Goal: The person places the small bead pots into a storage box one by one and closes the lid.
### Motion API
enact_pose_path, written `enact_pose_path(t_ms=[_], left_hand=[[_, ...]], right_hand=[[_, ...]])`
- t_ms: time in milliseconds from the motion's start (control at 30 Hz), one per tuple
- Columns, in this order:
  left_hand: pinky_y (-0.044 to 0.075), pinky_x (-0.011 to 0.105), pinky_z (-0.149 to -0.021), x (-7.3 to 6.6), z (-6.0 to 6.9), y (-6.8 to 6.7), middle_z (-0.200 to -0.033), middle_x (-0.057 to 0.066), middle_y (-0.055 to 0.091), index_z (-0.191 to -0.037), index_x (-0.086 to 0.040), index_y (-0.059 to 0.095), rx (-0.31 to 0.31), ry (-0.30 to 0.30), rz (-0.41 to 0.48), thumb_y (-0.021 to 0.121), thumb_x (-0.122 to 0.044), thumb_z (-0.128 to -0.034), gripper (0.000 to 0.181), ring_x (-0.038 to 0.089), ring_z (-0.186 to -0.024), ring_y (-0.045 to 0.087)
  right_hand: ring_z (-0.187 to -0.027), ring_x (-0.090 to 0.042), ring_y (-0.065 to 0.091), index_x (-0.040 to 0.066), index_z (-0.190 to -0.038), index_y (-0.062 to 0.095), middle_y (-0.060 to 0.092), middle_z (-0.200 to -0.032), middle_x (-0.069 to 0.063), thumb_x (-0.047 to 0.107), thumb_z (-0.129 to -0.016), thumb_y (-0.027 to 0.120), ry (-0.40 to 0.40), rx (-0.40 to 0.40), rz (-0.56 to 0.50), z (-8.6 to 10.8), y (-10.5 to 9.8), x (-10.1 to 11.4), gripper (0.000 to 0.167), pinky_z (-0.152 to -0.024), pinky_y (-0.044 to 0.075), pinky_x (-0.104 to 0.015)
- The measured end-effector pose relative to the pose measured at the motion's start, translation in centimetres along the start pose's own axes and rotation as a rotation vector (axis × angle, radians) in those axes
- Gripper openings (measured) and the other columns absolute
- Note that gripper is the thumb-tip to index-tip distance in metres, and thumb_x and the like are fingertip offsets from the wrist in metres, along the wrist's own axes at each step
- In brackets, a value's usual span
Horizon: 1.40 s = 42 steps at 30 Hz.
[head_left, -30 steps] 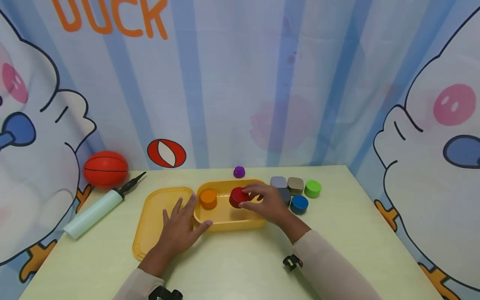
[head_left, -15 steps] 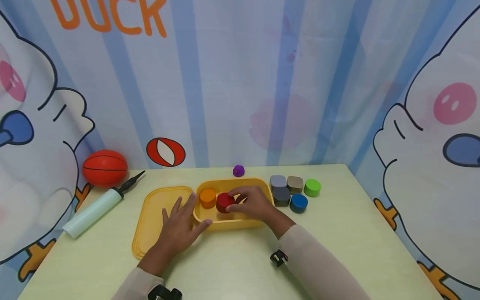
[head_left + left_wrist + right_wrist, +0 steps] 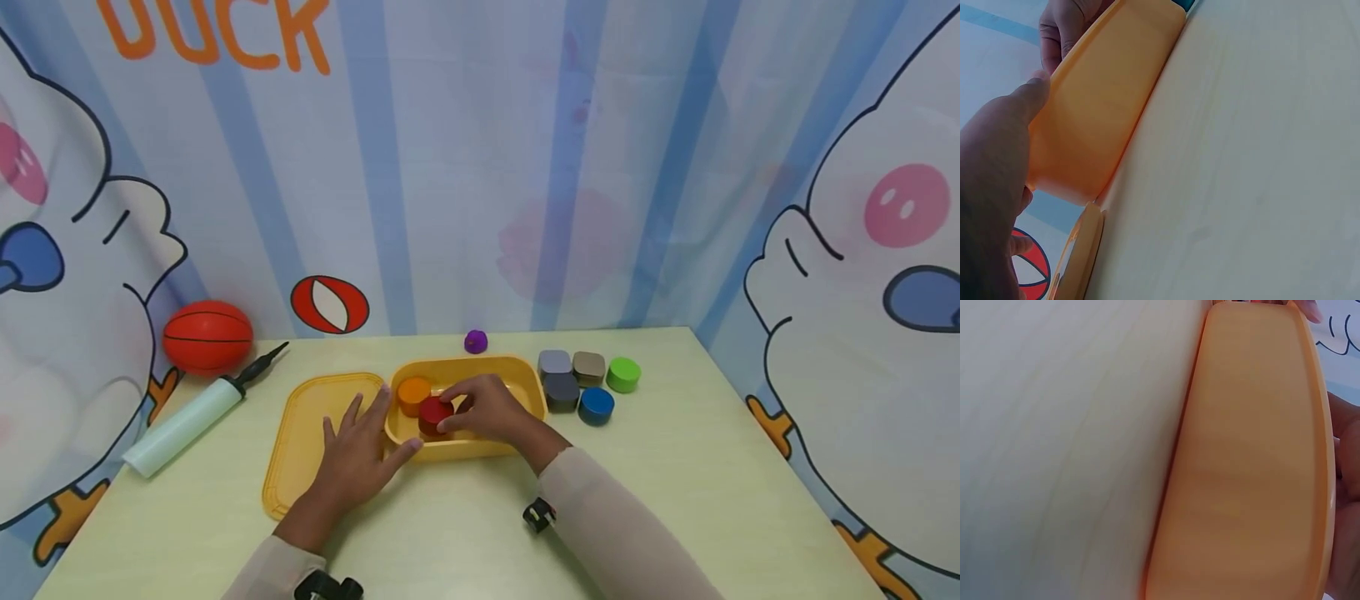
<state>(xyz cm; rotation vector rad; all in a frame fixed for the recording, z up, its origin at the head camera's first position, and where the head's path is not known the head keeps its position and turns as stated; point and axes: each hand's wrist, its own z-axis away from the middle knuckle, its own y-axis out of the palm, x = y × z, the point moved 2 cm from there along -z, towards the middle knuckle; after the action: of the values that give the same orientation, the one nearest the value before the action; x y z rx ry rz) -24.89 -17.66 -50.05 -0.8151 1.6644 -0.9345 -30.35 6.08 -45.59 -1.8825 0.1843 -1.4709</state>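
A yellow box (image 3: 480, 451) stands at mid-table with an orange round block (image 3: 413, 396) in its left end. Just in front of that block is a red round block (image 3: 433, 415), pinched by the right hand (image 3: 491, 412) between thumb and fingers inside the box. The left hand (image 3: 352, 467) lies spread at the box's left end, its thumb at the front rim and its fingertips by the left rim. In the left wrist view that thumb touches the rim of the box (image 3: 1097, 106). The right wrist view has the box wall (image 3: 1247, 450) hiding the right hand's fingertips.
A yellow lid (image 3: 300, 442) lies left of the box, partly under the left hand. Farther left are a pale green pump (image 3: 183, 427) and a red ball (image 3: 207, 337). Behind the box sits a purple piece (image 3: 476, 342). Several blocks, including a blue one (image 3: 596, 407), stand to the right.
The right hand has moved left inside the box with the red block, which now stands beside the orange one. The left hand has stayed at the box's left end.
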Motion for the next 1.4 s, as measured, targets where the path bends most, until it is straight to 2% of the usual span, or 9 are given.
enact_pose_path(t_ms=[200,433,667,1133,1400], left_hand=[[0.003,0.093,-0.121,0.1,-0.2,0.2,-0.181,0.007,0.03,-0.176,-0.016,0.023,-0.005,0.003,-0.007,0.058,-0.074,-0.1013,0.101,0.05,-0.168,0.02],[0.003,0.094,-0.12,0.1,-0.1,0.2,-0.181,0.009,0.032,-0.176,-0.014,0.024,-0.019,0.018,0.004,0.06,-0.072,-0.1018,0.1,0.051,-0.168,0.021],[0.005,0.094,-0.119,0.0,0.0,0.0,-0.18,0.008,0.033,-0.175,-0.014,0.026,-0.033,0.032,0.005,0.06,-0.071,-0.1019,0.099,0.052,-0.167,0.023],[0.006,0.095,-0.119,0.1,0.0,0.1,-0.18,0.009,0.033,-0.175,-0.013,0.027,-0.041,0.036,0.001,0.06,-0.07,-0.1025,0.098,0.052,-0.167,0.023],[0.005,0.094,-0.119,0.1,-0.1,0.1,-0.181,0.009,0.032,-0.176,-0.014,0.024,-0.023,0.026,0.005,0.059,-0.071,-0.1028,0.098,0.052,-0.167,0.021]], right_hand=[[-0.079,-0.012,0.073,0.01,-0.124,0.084,0.082,-0.124,-0.008,0.019,-0.091,0.091,0.045,0.033,0.012,-0.5,0.7,0.1,0.035,-0.074,0.065,-0.025],[-0.077,-0.012,0.073,0.01,-0.121,0.084,0.082,-0.117,-0.008,0.02,-0.092,0.091,0.009,0.064,0.041,-0.9,1.1,0.6,0.031,-0.074,0.065,-0.025],[-0.078,-0.014,0.072,0.011,-0.121,0.084,0.082,-0.112,-0.005,0.017,-0.092,0.09,0.008,0.087,0.041,-1.1,1.5,0.6,0.03,-0.073,0.064,-0.024],[-0.081,-0.014,0.072,0.011,-0.122,0.084,0.081,-0.114,-0.004,0.011,-0.092,0.089,0.021,0.112,0.049,-1.3,1.7,0.5,0.03,-0.078,0.065,-0.024],[-0.084,-0.013,0.074,0.011,-0.125,0.083,0.081,-0.118,-0.005,0.008,-0.093,0.088,0.021,0.124,0.06,-1.4,1.9,0.5,0.033,-0.08,0.066,-0.025]])
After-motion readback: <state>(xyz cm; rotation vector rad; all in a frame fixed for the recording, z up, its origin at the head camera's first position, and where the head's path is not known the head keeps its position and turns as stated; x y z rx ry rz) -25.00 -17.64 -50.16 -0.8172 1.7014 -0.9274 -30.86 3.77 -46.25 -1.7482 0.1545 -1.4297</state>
